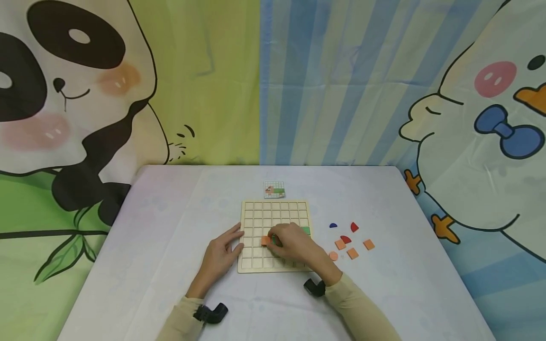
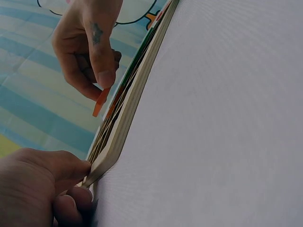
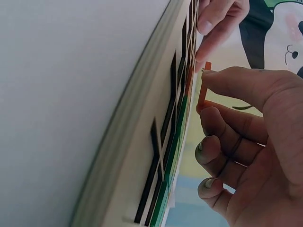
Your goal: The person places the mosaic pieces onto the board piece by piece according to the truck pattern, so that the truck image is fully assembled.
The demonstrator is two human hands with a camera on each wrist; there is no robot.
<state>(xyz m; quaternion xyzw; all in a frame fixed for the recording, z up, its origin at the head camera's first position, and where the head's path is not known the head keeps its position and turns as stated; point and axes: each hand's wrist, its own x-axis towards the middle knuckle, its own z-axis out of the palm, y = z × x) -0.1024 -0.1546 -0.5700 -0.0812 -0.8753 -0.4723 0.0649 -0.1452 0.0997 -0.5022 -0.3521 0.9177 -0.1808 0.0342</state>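
My right hand (image 1: 292, 241) pinches a thin orange square tile (image 2: 100, 103) between thumb and index finger, close over the middle of the gridded wooden board (image 1: 273, 270). The right wrist view shows this tile edge-on, with the other fingers loosely bent below it. My left hand (image 1: 219, 255) rests at the board's left edge, its thumb and fingers spread apart and touching the rim. Green tiles (image 1: 305, 230) lie in the grid, partly hidden by my right hand. Another orange piece (image 2: 113, 109) shows in the board beneath the held tile.
Right of the board lie several loose orange squares (image 1: 352, 253), an orange round piece (image 1: 333, 255), red pieces (image 1: 354, 227) and a blue half-circle (image 1: 333, 225). A small picture card (image 1: 274, 189) lies behind the board on the white-covered table (image 1: 179, 213). Printed curtains stand beyond.
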